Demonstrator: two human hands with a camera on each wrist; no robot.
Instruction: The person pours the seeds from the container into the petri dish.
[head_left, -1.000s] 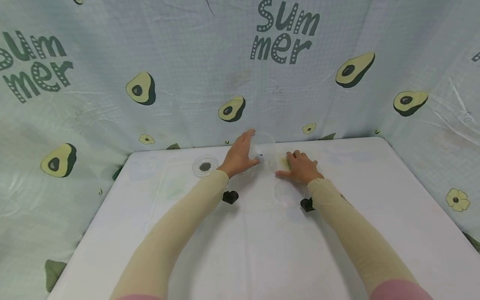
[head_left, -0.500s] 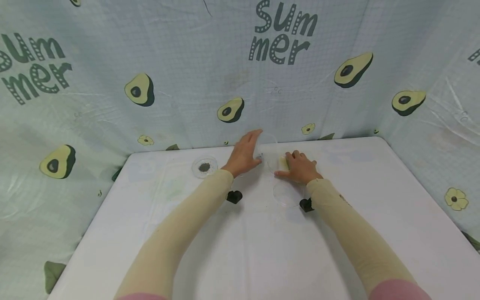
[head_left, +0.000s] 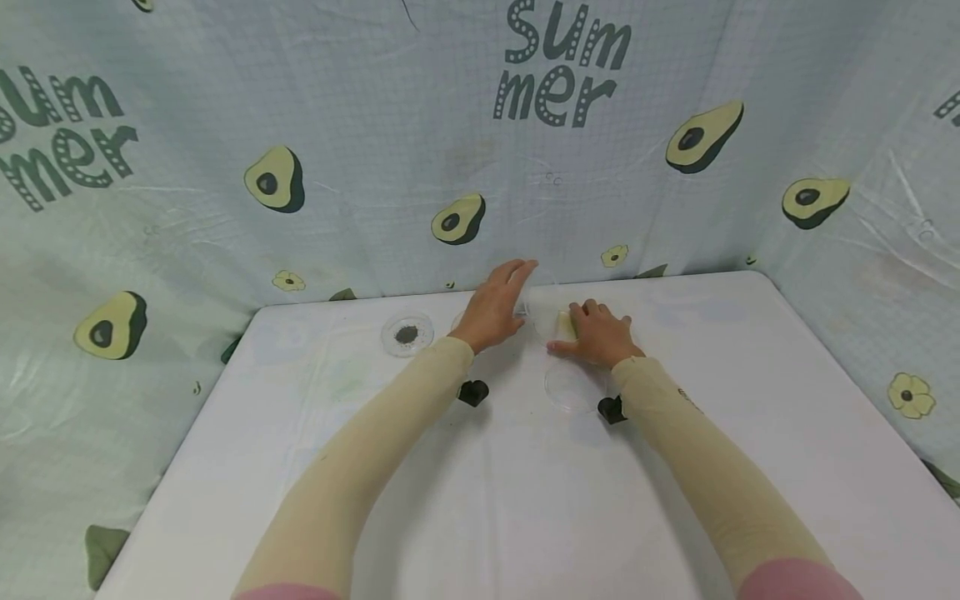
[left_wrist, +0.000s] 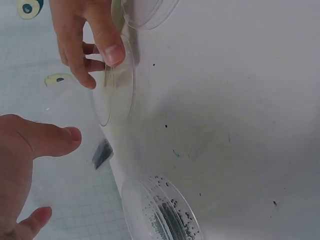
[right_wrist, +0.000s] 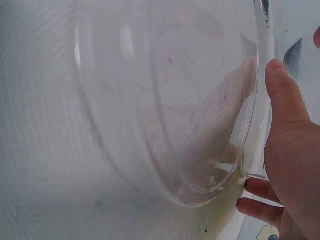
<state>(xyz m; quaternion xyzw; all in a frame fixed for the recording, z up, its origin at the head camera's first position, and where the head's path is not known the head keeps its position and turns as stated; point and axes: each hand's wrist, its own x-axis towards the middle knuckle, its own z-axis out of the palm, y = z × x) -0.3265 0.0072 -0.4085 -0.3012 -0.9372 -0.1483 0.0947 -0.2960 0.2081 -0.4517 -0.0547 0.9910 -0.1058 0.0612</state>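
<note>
My left hand (head_left: pixel 491 307) is raised near the table's back edge, thumb and fingers spread round the edge of a clear round lid (head_left: pixel 536 292), which shows only as a faint outline. Just right of it, my right hand (head_left: pixel 596 335) grips a clear petri dish (left_wrist: pixel 125 95) by its rim. Pale yellow (head_left: pixel 565 325) shows at that dish, partly behind the fingers. In the left wrist view the right thumb (left_wrist: pixel 114 54) presses the rim while the fingers curl behind. Closer to me lies another clear round dish (head_left: pixel 573 388), filling much of the right wrist view.
A petri dish with dark granules (head_left: pixel 407 335) stands at the back left. Behind the left wrist, another clear rim (head_left: pixel 457 320) peeks out. Small dark specks dot the white table (head_left: pixel 450 500). A patterned curtain (head_left: pixel 375 167) rises right behind its back edge.
My left hand has shifted a little to the right with the clear lid, closer to the right hand. The right hand keeps its hold in the same place.
</note>
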